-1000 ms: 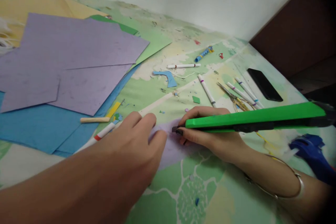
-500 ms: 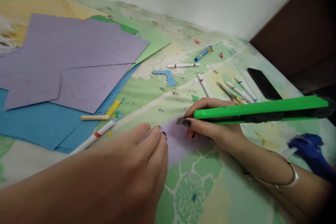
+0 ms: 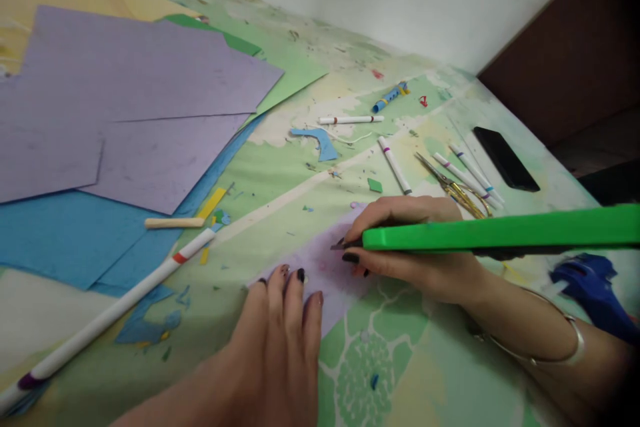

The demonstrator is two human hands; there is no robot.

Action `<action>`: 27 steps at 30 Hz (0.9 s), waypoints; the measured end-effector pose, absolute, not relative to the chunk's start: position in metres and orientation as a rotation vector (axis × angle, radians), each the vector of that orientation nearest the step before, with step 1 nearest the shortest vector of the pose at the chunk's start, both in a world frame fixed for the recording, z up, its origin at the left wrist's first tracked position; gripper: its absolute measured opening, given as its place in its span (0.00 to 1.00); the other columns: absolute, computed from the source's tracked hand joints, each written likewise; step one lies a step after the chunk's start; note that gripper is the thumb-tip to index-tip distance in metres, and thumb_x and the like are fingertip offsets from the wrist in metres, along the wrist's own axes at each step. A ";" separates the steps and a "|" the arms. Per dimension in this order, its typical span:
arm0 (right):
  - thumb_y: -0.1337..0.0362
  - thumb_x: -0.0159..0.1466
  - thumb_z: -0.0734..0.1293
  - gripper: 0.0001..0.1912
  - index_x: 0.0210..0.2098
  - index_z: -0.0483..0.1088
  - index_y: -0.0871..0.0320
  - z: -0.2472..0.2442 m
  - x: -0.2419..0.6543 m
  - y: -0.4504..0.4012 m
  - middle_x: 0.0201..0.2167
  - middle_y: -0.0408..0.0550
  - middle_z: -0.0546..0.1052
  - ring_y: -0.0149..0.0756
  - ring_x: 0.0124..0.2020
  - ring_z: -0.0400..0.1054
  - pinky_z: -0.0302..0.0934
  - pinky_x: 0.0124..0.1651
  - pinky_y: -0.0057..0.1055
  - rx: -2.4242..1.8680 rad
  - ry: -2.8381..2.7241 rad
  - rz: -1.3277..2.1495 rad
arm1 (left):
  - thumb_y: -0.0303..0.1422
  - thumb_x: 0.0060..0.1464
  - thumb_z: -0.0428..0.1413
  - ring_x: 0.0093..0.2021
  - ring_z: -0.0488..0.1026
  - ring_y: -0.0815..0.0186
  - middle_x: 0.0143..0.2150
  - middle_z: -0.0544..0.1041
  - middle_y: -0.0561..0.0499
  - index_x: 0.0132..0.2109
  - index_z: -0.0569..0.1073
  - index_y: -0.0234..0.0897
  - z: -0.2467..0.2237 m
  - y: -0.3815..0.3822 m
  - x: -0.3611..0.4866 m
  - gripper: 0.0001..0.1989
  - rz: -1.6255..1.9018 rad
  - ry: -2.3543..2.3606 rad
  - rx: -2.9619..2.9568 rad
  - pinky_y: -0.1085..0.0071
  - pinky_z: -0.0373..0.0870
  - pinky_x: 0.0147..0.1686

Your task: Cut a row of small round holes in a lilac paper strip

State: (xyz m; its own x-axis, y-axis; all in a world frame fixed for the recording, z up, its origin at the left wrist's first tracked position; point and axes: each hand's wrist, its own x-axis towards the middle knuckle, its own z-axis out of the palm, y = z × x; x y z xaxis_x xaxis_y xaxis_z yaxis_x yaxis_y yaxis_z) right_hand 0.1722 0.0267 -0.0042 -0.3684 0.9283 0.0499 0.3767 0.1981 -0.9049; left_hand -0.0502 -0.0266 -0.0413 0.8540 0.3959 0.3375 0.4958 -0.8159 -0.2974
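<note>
My left hand (image 3: 280, 340) lies flat with its fingers stretched out over the lower left part of a small purple sheet of paper (image 3: 313, 260). My right hand (image 3: 425, 277) is wrapped round a green utility knife (image 3: 500, 230). The knife's short blade points left, just above or on the purple sheet; whether it touches cannot be made out. Part of that sheet is hidden under my hands. Close to the left hand are blue paper scraps (image 3: 145, 320) and a long white stick (image 3: 120, 307) with red and purple bands.
Large purple sheets (image 3: 150, 73) overlap blue ones (image 3: 60, 233) at the left. A wooden stick (image 3: 175, 223) lies beside them. Beyond my right hand are gold-handled scissors (image 3: 470, 203), white markers (image 3: 395, 163) and a black phone (image 3: 506, 158). A blue tool (image 3: 590, 287) rests near the right forearm.
My left hand has come down and back, its bent fingers now spread flat on the purple sheet. The knife has turned slightly in my right hand, its blade a little lower and further left.
</note>
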 end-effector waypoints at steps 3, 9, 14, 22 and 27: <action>0.65 0.57 0.73 0.05 0.33 0.75 0.58 -0.003 0.169 0.028 0.29 0.42 0.78 0.25 0.26 0.72 0.66 0.28 0.18 -1.168 -1.967 1.068 | 0.28 0.55 0.53 0.45 0.77 0.47 0.43 0.80 0.37 0.48 0.75 0.23 -0.045 -0.033 -0.048 0.16 -0.368 -0.696 -2.523 0.56 0.69 0.44; 0.65 0.56 0.73 0.05 0.31 0.75 0.59 -0.008 0.168 0.037 0.28 0.43 0.79 0.28 0.29 0.73 0.66 0.32 0.21 -1.140 -2.023 1.120 | 0.33 0.56 0.53 0.45 0.77 0.46 0.44 0.80 0.35 0.50 0.74 0.21 -0.044 -0.037 -0.041 0.19 -0.287 -0.635 -2.466 0.55 0.69 0.44; 0.67 0.55 0.74 0.05 0.32 0.76 0.59 -0.012 0.168 0.043 0.27 0.42 0.79 0.29 0.28 0.74 0.68 0.30 0.21 -1.209 -1.918 1.316 | 0.38 0.57 0.54 0.49 0.74 0.45 0.47 0.78 0.33 0.52 0.74 0.22 -0.040 -0.038 -0.040 0.22 -0.239 -0.655 -2.550 0.54 0.66 0.49; 0.65 0.54 0.74 0.05 0.31 0.77 0.57 -0.012 0.167 0.044 0.29 0.43 0.80 0.30 0.29 0.75 0.69 0.30 0.22 -1.222 -1.910 1.319 | 0.43 0.56 0.52 0.53 0.71 0.44 0.51 0.76 0.32 0.51 0.75 0.27 -0.043 -0.043 -0.043 0.25 -0.202 -0.698 -2.672 0.51 0.67 0.48; 0.66 0.55 0.74 0.04 0.31 0.77 0.56 -0.013 0.167 0.044 0.29 0.42 0.80 0.31 0.29 0.75 0.69 0.30 0.23 -1.232 -1.941 1.279 | 0.42 0.57 0.51 0.52 0.72 0.46 0.51 0.76 0.34 0.51 0.75 0.28 -0.040 -0.041 -0.042 0.23 -0.161 -0.700 -2.652 0.52 0.68 0.48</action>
